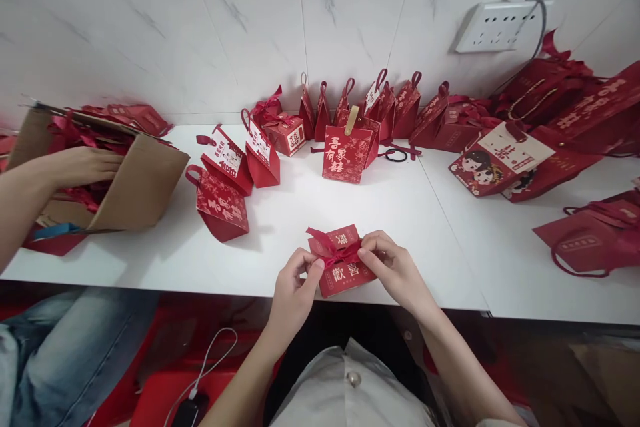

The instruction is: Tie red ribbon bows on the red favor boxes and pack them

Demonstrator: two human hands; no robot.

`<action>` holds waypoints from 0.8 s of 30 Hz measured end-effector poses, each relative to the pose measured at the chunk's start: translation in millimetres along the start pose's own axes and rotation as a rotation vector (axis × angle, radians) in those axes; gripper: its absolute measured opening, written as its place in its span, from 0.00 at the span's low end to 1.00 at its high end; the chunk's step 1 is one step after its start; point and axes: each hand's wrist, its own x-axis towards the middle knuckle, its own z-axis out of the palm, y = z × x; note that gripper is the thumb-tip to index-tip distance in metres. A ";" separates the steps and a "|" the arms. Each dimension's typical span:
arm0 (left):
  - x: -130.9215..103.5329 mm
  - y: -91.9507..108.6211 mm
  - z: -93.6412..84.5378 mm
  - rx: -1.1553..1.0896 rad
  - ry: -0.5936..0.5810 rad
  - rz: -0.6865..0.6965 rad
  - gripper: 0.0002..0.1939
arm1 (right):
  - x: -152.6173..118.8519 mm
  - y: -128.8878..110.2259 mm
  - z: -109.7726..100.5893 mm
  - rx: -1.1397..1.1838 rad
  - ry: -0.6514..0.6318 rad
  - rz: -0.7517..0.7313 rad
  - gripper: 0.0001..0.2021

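A red gift box [344, 280] with gold characters lies at the table's front edge, just before my body. Across its middle runs a red ribbon [341, 256], tied in a bow. My left hand [299, 282] pinches the ribbon's left side between thumb and finger. On the right side, my right hand [393, 265] has its thumb and fingers closed on the ribbon, touching the box's edge. Beyond the hands stands a red candy box with a gold strap [343, 153]. To the left is a red box with a loop handle [221, 205].
A cardboard carton [145, 183] of red ribboned boxes stands at the left, with another person's hand [85, 167] reaching in. Several small looped boxes [406, 110] line the wall. Red bags [595, 240] lie at the right, below a wall power socket [495, 27].
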 end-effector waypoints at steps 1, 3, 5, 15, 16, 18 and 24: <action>0.5 -1.0 -0.5 -0.024 0.001 -0.017 0.14 | 0.8 0.6 0.8 0.045 0.011 0.039 0.13; 1.7 -2.2 -1.3 -0.046 0.008 -0.048 0.15 | 2.0 2.2 2.2 0.142 0.039 0.114 0.15; 3.1 -1.7 -1.5 -0.061 0.006 -0.091 0.17 | 3.0 4.5 3.2 0.242 0.065 0.177 0.17; 6.5 -6.9 -5.5 -0.173 -0.119 -0.111 0.19 | 5.8 6.3 6.6 0.626 0.086 0.429 0.19; 6.6 -8.7 -6.3 -0.167 -0.121 -0.080 0.19 | 5.8 6.8 7.0 0.653 0.085 0.450 0.20; 7.2 -11.5 -7.9 -0.143 -0.119 -0.004 0.19 | 5.8 8.9 7.4 0.703 0.083 0.472 0.21; 9.8 -19.0 -8.7 -0.093 -0.129 0.132 0.18 | 7.1 17.9 10.1 0.774 0.112 0.479 0.22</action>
